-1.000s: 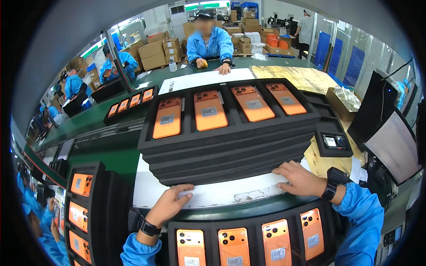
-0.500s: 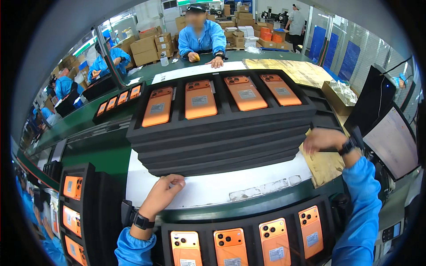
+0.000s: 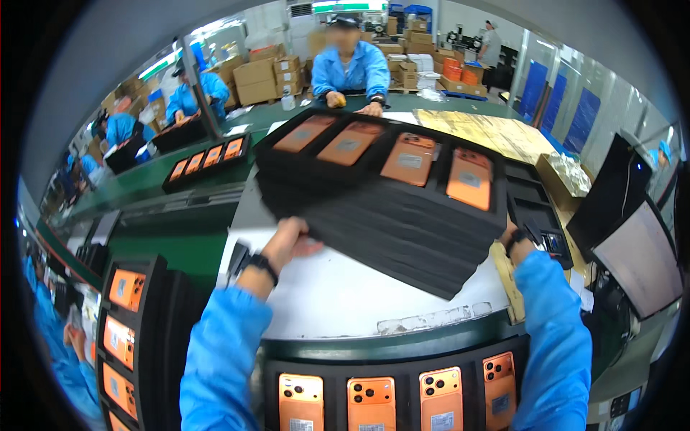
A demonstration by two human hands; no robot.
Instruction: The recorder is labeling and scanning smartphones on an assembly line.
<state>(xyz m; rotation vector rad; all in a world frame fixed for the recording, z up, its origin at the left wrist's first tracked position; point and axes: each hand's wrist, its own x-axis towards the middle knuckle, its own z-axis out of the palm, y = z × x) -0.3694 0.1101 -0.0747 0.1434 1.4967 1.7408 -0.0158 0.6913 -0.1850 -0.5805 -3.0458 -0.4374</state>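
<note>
A stack of black foam trays (image 3: 381,230) stands skewed on the white board (image 3: 323,309), its right end nearer me. Several orange phones (image 3: 407,159) lie in the top tray's slots, camera side up, with pale labels. My left hand (image 3: 289,241) is at the stack's front left side, thumb and fingers apart, somewhat smeared; whether it touches the foam is unclear. Against the stack's right end is my right hand (image 3: 509,233), its fingers mostly hidden. Closest to me, another black tray (image 3: 334,373) holds a row of orange phones (image 3: 371,402).
At left stands another stack of phone trays (image 3: 154,287). A smaller phone tray (image 3: 208,161) lies on the green bench. Right of the main stack are a dark slotted tray (image 3: 535,194), an open carton (image 3: 564,179) and monitors (image 3: 640,251). A co-worker (image 3: 348,68) faces me across the bench.
The tray stack has turned clockwise, its right end coming nearer and its left end going back. My right hand has moved against its right end; my left hand has shifted up and forward.
</note>
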